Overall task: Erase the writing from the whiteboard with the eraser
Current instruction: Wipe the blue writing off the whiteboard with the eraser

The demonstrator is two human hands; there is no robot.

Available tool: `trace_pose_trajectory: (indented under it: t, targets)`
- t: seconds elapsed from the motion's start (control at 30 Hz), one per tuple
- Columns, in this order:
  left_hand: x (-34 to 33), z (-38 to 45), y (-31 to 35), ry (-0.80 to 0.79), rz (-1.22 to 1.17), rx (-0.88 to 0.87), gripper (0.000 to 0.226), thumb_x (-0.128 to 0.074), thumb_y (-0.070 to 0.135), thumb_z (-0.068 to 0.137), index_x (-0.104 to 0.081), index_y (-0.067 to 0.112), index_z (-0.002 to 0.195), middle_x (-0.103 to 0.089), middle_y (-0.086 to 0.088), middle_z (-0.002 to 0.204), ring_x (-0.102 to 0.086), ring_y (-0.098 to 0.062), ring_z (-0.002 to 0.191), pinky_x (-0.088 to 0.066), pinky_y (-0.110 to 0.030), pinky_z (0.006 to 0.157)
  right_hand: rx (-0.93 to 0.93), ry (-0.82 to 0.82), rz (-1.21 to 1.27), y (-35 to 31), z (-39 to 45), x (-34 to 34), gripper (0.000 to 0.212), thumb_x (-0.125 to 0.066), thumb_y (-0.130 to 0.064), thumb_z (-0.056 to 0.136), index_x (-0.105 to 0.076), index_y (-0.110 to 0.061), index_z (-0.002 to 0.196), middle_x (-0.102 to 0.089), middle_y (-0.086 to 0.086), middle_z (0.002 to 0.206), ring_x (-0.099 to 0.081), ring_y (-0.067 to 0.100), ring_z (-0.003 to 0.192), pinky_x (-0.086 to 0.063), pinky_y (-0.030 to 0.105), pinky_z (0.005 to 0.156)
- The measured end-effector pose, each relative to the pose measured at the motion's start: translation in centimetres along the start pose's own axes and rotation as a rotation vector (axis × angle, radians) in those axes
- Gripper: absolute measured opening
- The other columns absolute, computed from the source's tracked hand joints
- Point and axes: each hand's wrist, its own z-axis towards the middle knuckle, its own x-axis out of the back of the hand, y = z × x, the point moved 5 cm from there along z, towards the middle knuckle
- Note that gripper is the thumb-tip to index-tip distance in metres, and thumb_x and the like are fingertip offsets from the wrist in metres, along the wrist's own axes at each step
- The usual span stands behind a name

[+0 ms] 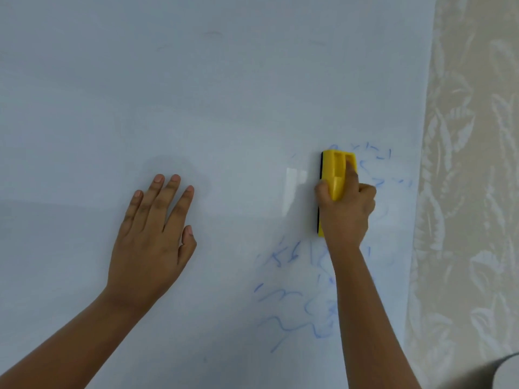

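Note:
The whiteboard [196,94] fills most of the view. Smudged blue writing [292,301] covers its lower right part, with more faint blue marks [376,160] to the right of the eraser. My right hand [346,210] grips a yellow eraser [335,169] with a black pad, pressed upright against the board, index finger stretched along its back. My left hand [156,234] rests flat on the board at the lower left, fingers spread, holding nothing.
The board's right edge meets a beige wall with a pale leaf pattern [466,192]. A grey rounded object [505,372] shows in the bottom right corner. The upper and left parts of the board carry only faint smears.

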Motion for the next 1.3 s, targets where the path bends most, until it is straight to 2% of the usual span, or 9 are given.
trace_pose_trajectory:
  t: [0.23, 0.37, 0.43, 0.63, 0.8, 1.03, 1.17, 1.23, 1.3]
  targets:
    - [-0.2, -0.2, -0.1, 0.010, -0.003, -0.011, 0.048, -0.033, 0.020, 0.094, -0.047, -0.003, 0.135, -0.042, -0.025, 0.143, -0.033, -0.036, 0.136, -0.019, -0.045, 0.114, 0.309, -0.053, -0.059, -2.5, -4.9, -1.2, 0.066, -0.055, -0.047, 0.073, -0.035, -0.039, 0.135, -0.047, 0.015, 0.109, -0.046, 0.033, 0.095, -0.046, 0.042, 0.068]
    - [-0.2, -0.2, 0.0, 0.019, 0.009, -0.010, 0.049, -0.033, 0.020, 0.094, -0.046, -0.003, 0.135, -0.042, -0.025, 0.142, -0.033, -0.036, 0.136, -0.021, -0.048, 0.113, 0.039, 0.009, -0.023, 0.0, -0.7, 0.3, 0.064, -0.056, -0.044, 0.080, -0.033, -0.033, 0.139, -0.042, 0.013, 0.116, -0.043, 0.033, 0.104, -0.047, 0.045, 0.075]
    - [-0.3, -0.2, 0.1, 0.014, 0.003, -0.008, 0.050, -0.033, 0.020, 0.094, -0.046, -0.004, 0.135, -0.042, -0.026, 0.142, -0.032, -0.036, 0.136, -0.019, -0.047, 0.114, 0.024, 0.013, -0.027, -1.7, 0.6, -0.1, 0.064, -0.055, -0.044, 0.081, -0.033, -0.031, 0.139, -0.042, 0.014, 0.115, -0.043, 0.033, 0.104, -0.046, 0.044, 0.076]
    - [-0.1, -0.2, 0.1, 0.004, 0.002, -0.014, 0.050, -0.033, 0.021, 0.094, -0.045, -0.004, 0.135, -0.040, -0.026, 0.143, -0.030, -0.036, 0.137, -0.015, -0.044, 0.115, 0.404, -0.103, -0.075, -3.6, -10.6, -1.4, 0.065, -0.054, -0.047, 0.069, -0.041, -0.034, 0.132, -0.054, 0.014, 0.102, -0.052, 0.033, 0.082, -0.048, 0.038, 0.064]
    - [-0.3, -0.5, 0.1, 0.008, 0.006, -0.015, 0.050, -0.034, 0.021, 0.094, -0.044, -0.003, 0.136, -0.040, -0.026, 0.144, -0.029, -0.035, 0.138, -0.015, -0.046, 0.116, 0.023, -0.027, -0.029, 1.6, -7.0, 0.3, 0.066, -0.063, -0.037, 0.076, -0.038, -0.033, 0.137, -0.045, 0.015, 0.113, -0.042, 0.031, 0.097, -0.050, 0.050, 0.072]
    - [-0.3, -0.5, 0.3, 0.010, 0.004, -0.011, 0.049, -0.033, 0.021, 0.094, -0.045, -0.004, 0.135, -0.041, -0.026, 0.143, -0.030, -0.037, 0.137, -0.016, -0.046, 0.115, 0.391, -0.202, -0.105, -2.3, -17.0, -1.2, 0.066, -0.055, -0.047, 0.066, -0.042, -0.037, 0.130, -0.056, 0.010, 0.096, -0.054, 0.030, 0.073, -0.047, 0.038, 0.061]
    - [-0.2, -0.5, 0.4, 0.022, 0.007, -0.014, 0.048, -0.034, 0.020, 0.094, -0.046, -0.004, 0.135, -0.042, -0.026, 0.142, -0.033, -0.038, 0.136, -0.021, -0.050, 0.113, 0.208, -0.094, -0.081, 1.1, -14.0, 0.3, 0.070, -0.074, -0.032, 0.065, -0.048, -0.030, 0.130, -0.057, 0.020, 0.099, -0.053, 0.038, 0.078, -0.051, 0.045, 0.064]
    - [-0.3, -0.4, 0.2, 0.018, 0.012, -0.021, 0.048, -0.035, 0.019, 0.094, -0.045, -0.004, 0.135, -0.042, -0.026, 0.143, -0.033, -0.038, 0.136, -0.020, -0.049, 0.114, 0.072, -0.048, -0.030, 0.8, -12.0, 0.0, 0.069, -0.072, -0.030, 0.070, -0.045, -0.030, 0.133, -0.052, 0.019, 0.105, -0.049, 0.036, 0.087, -0.050, 0.049, 0.069]
    - [-0.3, -0.4, 0.1, 0.024, 0.026, -0.027, 0.048, -0.037, 0.018, 0.093, -0.045, -0.004, 0.136, -0.041, -0.026, 0.143, -0.032, -0.038, 0.136, -0.019, -0.048, 0.114, 0.124, -0.060, -0.006, -1.2, -13.2, -1.1, 0.067, -0.064, -0.038, 0.073, -0.040, -0.035, 0.135, -0.048, 0.013, 0.106, -0.046, 0.031, 0.087, -0.051, 0.044, 0.068]
